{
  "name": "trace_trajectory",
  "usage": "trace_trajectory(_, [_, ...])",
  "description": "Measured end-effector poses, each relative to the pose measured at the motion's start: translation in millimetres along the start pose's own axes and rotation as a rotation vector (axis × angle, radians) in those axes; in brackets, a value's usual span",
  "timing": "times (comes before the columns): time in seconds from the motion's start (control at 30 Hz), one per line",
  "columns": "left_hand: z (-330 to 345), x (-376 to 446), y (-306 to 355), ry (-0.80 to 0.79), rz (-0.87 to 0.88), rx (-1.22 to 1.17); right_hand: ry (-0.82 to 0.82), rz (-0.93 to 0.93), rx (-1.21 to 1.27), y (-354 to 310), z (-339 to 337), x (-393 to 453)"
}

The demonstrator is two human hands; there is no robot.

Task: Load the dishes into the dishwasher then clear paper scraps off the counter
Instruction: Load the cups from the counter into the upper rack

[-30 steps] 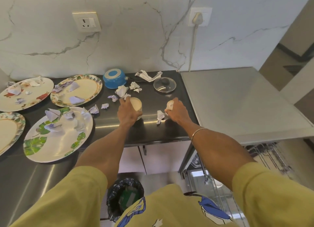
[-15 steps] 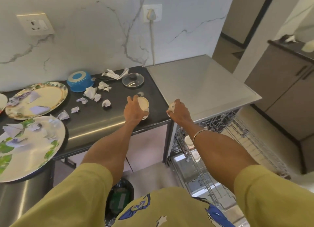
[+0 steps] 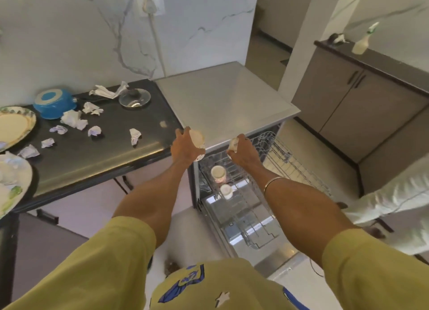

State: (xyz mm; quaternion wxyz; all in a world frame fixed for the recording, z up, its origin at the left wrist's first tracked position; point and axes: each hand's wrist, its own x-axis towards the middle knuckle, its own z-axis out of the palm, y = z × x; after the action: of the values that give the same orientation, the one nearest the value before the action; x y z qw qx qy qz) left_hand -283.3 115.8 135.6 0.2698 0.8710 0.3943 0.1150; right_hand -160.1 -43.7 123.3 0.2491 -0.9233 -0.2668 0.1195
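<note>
My left hand [image 3: 185, 147] grips a cream cup [image 3: 196, 138], my right hand [image 3: 242, 152] a smaller cup [image 3: 232, 145], both above the dishwasher rack [image 3: 290, 161].

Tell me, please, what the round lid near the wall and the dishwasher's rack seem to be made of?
The round see-through lid looks like glass with a dark knob: the counter shows through it. The pulled-out grid rack looks like thin, pale-coated metal wire; the coating is uncertain.

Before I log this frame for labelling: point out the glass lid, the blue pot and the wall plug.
glass lid [image 3: 134, 98], head view, clear pane.
blue pot [image 3: 54, 103], head view, upturned base.
wall plug [image 3: 149, 6], head view, plug body.
</note>
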Motion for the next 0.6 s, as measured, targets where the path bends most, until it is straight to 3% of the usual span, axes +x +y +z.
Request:
trace_trajectory(0.3, [73.6, -76.4, 77.8, -0.09, 0.047, -0.014, 0.011, 0.061, 0.005, 100.2, -43.7, -58.1])
trace_trajectory(0.6, [114.7, -117.9, 109.5, -0.151, 0.056, -0.044, -0.004, 0.131, 0.04, 164.4, -55.4, -99.9])
